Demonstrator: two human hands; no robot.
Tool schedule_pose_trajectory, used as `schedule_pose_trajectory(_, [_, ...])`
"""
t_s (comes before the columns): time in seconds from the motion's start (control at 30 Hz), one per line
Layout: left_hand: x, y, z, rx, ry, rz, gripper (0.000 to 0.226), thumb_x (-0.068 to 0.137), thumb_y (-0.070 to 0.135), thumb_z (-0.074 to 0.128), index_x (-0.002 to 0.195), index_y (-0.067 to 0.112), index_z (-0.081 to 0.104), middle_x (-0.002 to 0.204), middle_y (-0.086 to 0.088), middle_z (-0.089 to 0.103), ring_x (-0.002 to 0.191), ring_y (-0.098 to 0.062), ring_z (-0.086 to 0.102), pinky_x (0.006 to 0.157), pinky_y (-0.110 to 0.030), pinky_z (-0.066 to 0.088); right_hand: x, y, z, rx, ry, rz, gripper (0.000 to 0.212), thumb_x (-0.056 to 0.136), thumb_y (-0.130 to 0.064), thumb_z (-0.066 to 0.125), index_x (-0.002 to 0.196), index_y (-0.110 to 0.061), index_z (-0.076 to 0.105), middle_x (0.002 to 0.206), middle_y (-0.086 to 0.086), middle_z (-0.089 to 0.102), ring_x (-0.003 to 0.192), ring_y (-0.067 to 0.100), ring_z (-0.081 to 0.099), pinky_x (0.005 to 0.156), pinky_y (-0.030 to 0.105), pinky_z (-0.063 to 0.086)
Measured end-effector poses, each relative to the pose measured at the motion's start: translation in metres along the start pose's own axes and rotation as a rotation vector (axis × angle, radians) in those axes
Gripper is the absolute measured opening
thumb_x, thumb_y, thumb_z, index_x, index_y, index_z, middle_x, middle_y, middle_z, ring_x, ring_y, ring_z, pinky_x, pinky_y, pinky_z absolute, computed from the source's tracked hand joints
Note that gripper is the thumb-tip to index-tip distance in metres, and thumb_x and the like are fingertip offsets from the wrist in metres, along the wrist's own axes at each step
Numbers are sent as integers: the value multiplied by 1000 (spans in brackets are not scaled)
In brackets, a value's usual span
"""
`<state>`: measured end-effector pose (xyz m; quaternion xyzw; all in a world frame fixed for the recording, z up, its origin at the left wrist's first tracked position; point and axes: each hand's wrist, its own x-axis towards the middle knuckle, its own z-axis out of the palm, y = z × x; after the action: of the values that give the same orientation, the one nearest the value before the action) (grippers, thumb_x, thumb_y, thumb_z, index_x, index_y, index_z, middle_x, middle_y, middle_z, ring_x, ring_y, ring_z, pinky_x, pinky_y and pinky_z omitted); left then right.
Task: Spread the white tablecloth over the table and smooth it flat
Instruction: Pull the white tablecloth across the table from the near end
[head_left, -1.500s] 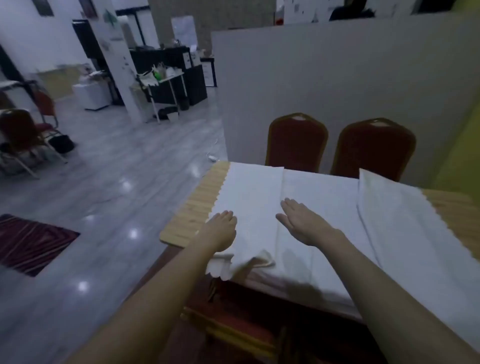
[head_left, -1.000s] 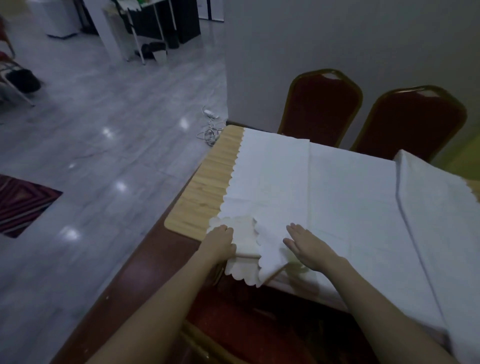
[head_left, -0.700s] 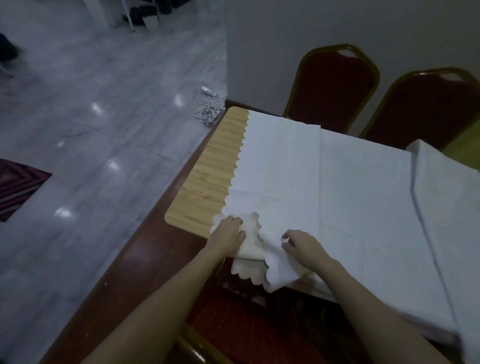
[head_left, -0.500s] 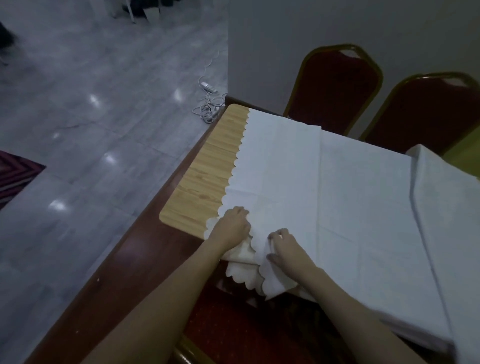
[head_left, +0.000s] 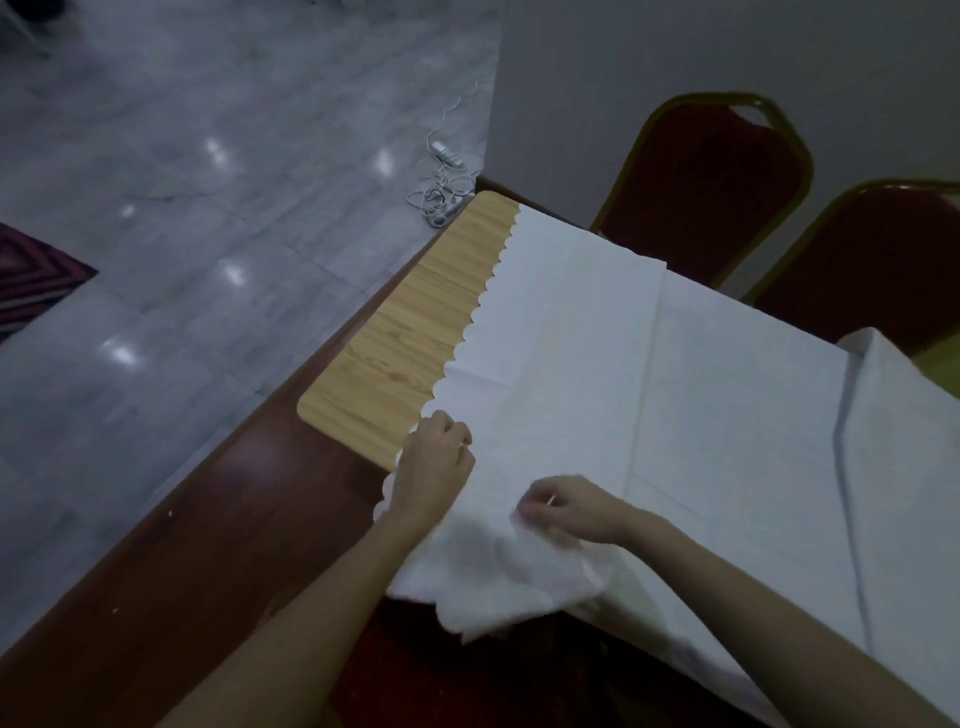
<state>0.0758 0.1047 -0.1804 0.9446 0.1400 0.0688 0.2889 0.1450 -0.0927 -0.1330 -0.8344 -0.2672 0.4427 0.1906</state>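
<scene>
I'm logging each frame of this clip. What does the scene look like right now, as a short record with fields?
cloth: white tablecloth, scalloped edge, still partly folded
table: wooden table, left strip uncovered
left hand: left hand closed on the cloth's near left edge
right hand: right hand pinching a fold near the front edge
behind table: two red chairs
floor: tangled white cable

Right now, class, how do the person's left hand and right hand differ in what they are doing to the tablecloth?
The left hand grips the tablecloth at its scalloped edge beside the bare wood; the right hand pinches a fold further in. The left sits farther up the table, the right nearer the overhang. Both are closed on cloth.
</scene>
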Motion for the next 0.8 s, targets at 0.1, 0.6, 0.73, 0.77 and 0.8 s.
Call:
schedule_pose_trajectory(0.1, [4,10,23,146,-80,-212,43,83,29,59,121,11,52,135,-14,45,122,-31,44,102,-40,35,18,34,-16,-255,417,27,39,92,-31,56,126,-11,54,129,11,52,115,27,53,97,36,42])
schedule_pose_trajectory(0.6, [-33,-1,11,-141,82,-623,45,76,36,75,111,15,54,109,-3,48,95,-19,50,77,-24,40,75,74,-61,-163,579,494,62,87,-46,59,125,-3,34,126,23,41,115,41,45,93,50,41])
schedule_pose_trajectory(0.73, [-24,-17,-10,-284,-40,-597,11,86,22,59,82,13,55,78,-1,58,75,-22,55,58,-29,34,75,80,-70,-8,580,522,92,77,-63,62,133,0,25,131,25,39,118,45,46,94,48,41])
schedule_pose_trajectory(0.77, [-21,-22,-16,-265,-76,-555,13,88,21,56,80,11,56,76,-4,59,73,-23,53,57,-30,31,76,80,-72,-15,583,537,95,75,-68,59,133,0,25,131,26,41,118,44,47,94,47,41])
schedule_pose_trajectory(0.8, [-17,-26,-23,-257,-96,-524,16,89,22,55,77,11,55,75,-4,58,71,-21,51,58,-31,30,77,78,-74,-27,585,551,97,74,-69,59,134,0,25,131,26,43,118,44,48,93,46,42])
